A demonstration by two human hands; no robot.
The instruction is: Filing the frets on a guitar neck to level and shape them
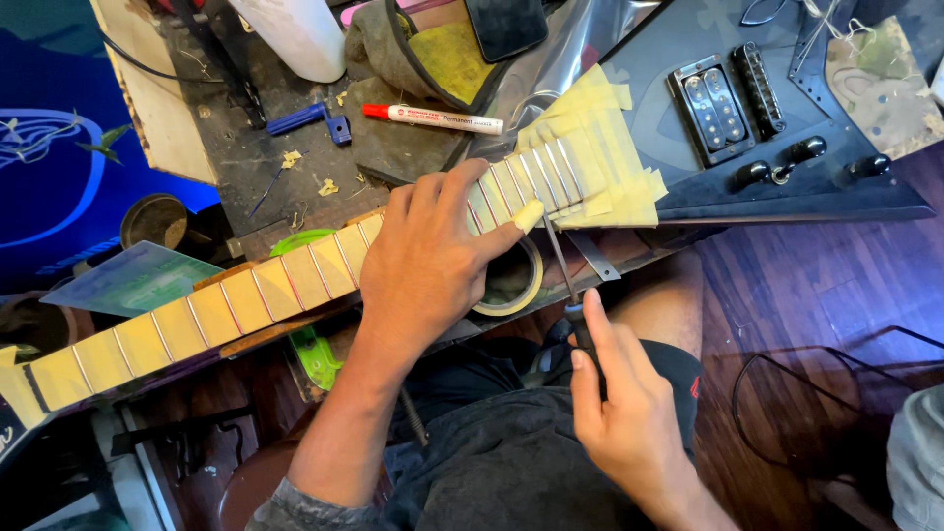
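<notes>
Tape covers most of what matters: the guitar neck runs from the lower left up to the black guitar body at the upper right, its fretboard masked in yellowish strips so only the metal frets show between them. More masking tape is layered where the neck meets the body, hiding that joint.

The left hand lies palm-down across the neck near the upper frets, fingers spread and pressing on the taped board, thumb stretched toward the last frets. It blocks several frets and part of a tape roll that sits just below the neck; only an arc of the roll shows.

The right hand is closed around the dark handle of a thin metal tool, whose shaft angles up to the neck's edge beside the left thumb. The tip is too fine and too near the thumb to tell whether it touches a fret or the tape.

On the bench beyond the neck lie a red-capped marker and a small blue clamp-like piece. A green object under the neck is mostly hidden. The headstock end is cut off at the left edge, and the person's lap fills the lower middle.
</notes>
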